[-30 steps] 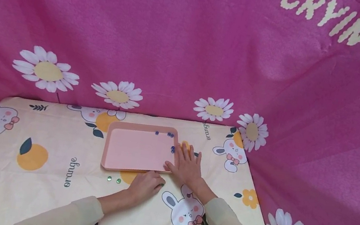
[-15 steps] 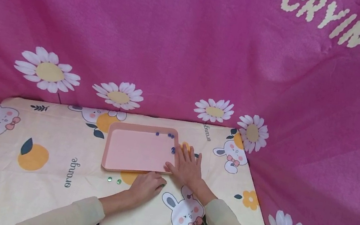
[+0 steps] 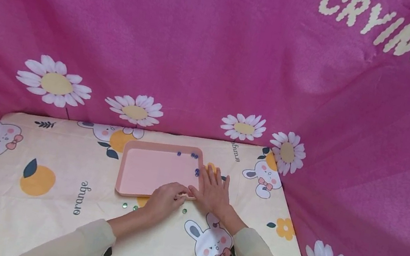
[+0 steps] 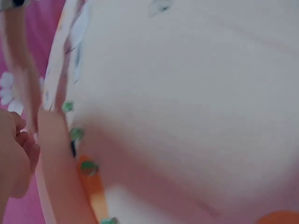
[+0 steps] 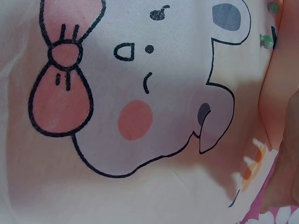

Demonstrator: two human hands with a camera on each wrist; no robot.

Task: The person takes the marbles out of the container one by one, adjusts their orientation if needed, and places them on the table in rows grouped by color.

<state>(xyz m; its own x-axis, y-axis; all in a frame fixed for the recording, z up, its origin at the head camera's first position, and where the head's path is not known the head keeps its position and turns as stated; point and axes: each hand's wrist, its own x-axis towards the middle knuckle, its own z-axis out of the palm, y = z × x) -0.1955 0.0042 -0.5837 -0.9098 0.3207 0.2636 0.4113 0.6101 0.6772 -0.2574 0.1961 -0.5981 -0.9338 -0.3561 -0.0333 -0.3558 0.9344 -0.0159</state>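
A shallow pink tray (image 3: 156,170) lies on the patterned tablecloth. My left hand (image 3: 164,201) is bent over its near rim toward the right corner, fingers curled in the left wrist view; whether they hold anything I cannot tell. My right hand (image 3: 214,193) lies flat along the tray's right side, fingers spread and thumb at the corner. Inside the tray, several small blue glass beads (image 3: 197,172) sit by the far and right walls. On the cloth before the tray are several green glass beads (image 4: 88,168), one green bead (image 3: 184,211) just below the left fingers.
A magenta cloth (image 3: 201,54) with printed daisies hangs behind the table and to both sides. The cream tablecloth (image 3: 59,230) carries printed oranges and rabbits. The table's right edge runs beyond the right forearm.
My left hand has moved up from the cloth onto the tray's near rim, uncovering a green bead on the cloth. The right hand stays in place by the tray.
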